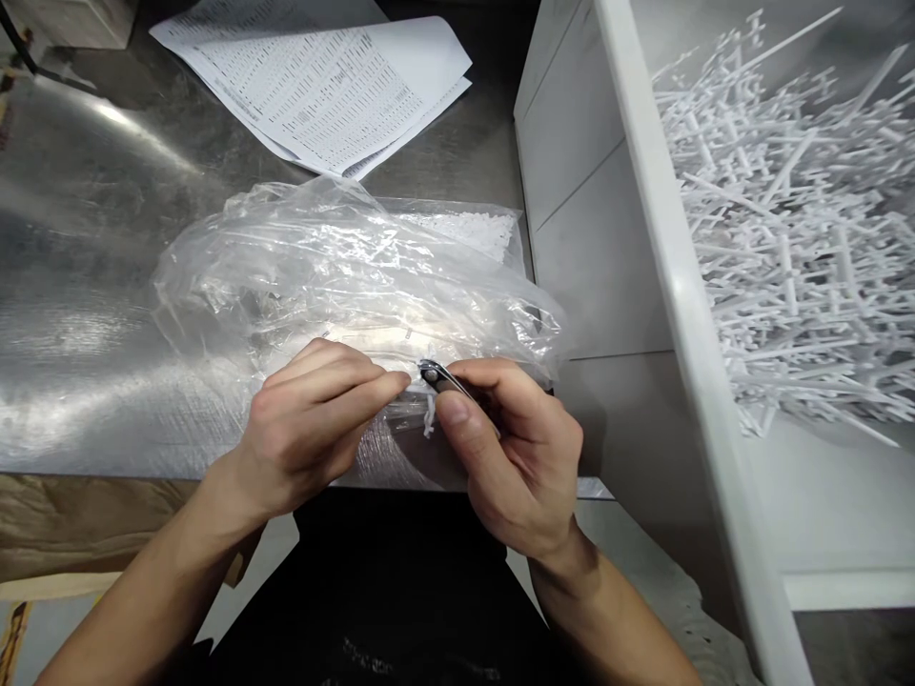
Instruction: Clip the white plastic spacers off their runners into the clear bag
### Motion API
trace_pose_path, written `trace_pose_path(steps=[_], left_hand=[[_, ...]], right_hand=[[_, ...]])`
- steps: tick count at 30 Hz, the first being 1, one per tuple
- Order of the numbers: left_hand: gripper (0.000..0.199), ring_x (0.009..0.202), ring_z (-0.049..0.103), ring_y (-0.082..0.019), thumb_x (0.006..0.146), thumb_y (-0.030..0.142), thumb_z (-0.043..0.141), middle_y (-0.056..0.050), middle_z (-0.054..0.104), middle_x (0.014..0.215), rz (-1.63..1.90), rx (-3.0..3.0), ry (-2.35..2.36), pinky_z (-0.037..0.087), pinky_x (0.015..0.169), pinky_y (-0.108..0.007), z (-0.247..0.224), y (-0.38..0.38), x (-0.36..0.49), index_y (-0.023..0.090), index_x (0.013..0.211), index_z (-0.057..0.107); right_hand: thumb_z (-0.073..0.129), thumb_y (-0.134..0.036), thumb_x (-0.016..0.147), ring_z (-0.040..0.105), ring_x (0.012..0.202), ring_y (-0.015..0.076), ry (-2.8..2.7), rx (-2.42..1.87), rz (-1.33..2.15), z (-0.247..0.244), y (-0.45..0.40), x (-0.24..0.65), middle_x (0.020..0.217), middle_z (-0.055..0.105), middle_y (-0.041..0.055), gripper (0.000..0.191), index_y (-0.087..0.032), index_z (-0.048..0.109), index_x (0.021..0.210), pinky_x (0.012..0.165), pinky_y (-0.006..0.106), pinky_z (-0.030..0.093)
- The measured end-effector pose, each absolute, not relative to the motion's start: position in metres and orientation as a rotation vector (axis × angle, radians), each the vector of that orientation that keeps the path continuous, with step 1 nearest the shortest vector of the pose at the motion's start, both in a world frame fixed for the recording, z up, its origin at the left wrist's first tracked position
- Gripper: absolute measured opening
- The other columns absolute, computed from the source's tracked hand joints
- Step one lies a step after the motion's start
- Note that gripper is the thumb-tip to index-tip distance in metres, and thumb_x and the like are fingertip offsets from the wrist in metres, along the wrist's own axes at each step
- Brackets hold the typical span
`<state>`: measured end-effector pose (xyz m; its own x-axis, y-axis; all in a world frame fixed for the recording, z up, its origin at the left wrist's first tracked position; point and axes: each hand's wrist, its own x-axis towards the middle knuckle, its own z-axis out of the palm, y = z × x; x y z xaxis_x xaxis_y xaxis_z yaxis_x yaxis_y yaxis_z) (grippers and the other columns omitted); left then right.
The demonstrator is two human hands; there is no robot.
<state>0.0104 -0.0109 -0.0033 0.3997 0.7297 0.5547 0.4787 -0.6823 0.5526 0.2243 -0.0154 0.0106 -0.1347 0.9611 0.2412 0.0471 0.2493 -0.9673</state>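
My right hand (511, 443) is closed around a small metal clipper (437, 375), whose head points left. Close to that head, my left hand (315, 419) is closed, its thumb and forefinger pinching the end of a small white plastic piece (429, 415), part of which hangs below the clipper. The rest of what the left fingers hold is hidden. Behind both hands a crumpled clear plastic bag (321, 257) lies on the metal table (92, 333). Under its right side is a flat clear packet of small white pieces (476, 232).
Printed sheets (343, 90) lie at the back of the table. On the right stands a white bin (664, 238) with a high wall, full of thin white plastic pieces (801, 238). Brown paper (86, 524) shows below the table's front edge.
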Motion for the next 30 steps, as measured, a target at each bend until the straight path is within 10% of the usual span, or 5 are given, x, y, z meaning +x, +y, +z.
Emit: trace_pose_path(steps=[10, 18, 30], left_hand=[[0.021, 0.086, 0.075, -0.015, 0.104, 0.0, 0.065, -0.003, 0.08, 0.094, 1.097, 2.379, 1.187, 0.06, 0.083, -0.031, -0.005, -0.012, 0.017, 0.015, 0.115, 0.075], [0.022, 0.089, 0.078, -0.012, 0.101, 0.001, 0.075, -0.001, 0.083, 0.099, 1.36, 2.045, 1.277, 0.063, 0.086, -0.026, 0.009, -0.011, 0.015, 0.018, 0.114, 0.081], [0.029, 0.092, 0.079, -0.013, 0.098, -0.002, 0.078, -0.001, 0.084, 0.104, 1.384, 2.079, 1.243, 0.064, 0.088, -0.028, 0.005, -0.011, 0.014, 0.019, 0.118, 0.081]], right_hand=[[0.075, -0.022, 0.104, 0.067, 0.066, 0.0146, -1.291, -1.155, 1.117, 0.009, -0.014, 0.222, 0.075, 0.073, -0.003, 0.005, -0.021, 0.078, 0.101, 0.065, 0.031, 0.061], [0.077, -0.019, 0.1, 0.047, 0.053, 0.0093, -1.368, -1.103, 1.135, 0.013, -0.016, 0.228, 0.065, 0.054, -0.0075, 0.007, -0.023, 0.076, 0.095, 0.049, 0.024, 0.042], [0.074, -0.02, 0.106, 0.051, 0.058, 0.0077, -1.467, -1.081, 1.103, 0.011, -0.016, 0.227, 0.07, 0.057, -0.0082, 0.005, -0.023, 0.074, 0.103, 0.053, 0.021, 0.045]])
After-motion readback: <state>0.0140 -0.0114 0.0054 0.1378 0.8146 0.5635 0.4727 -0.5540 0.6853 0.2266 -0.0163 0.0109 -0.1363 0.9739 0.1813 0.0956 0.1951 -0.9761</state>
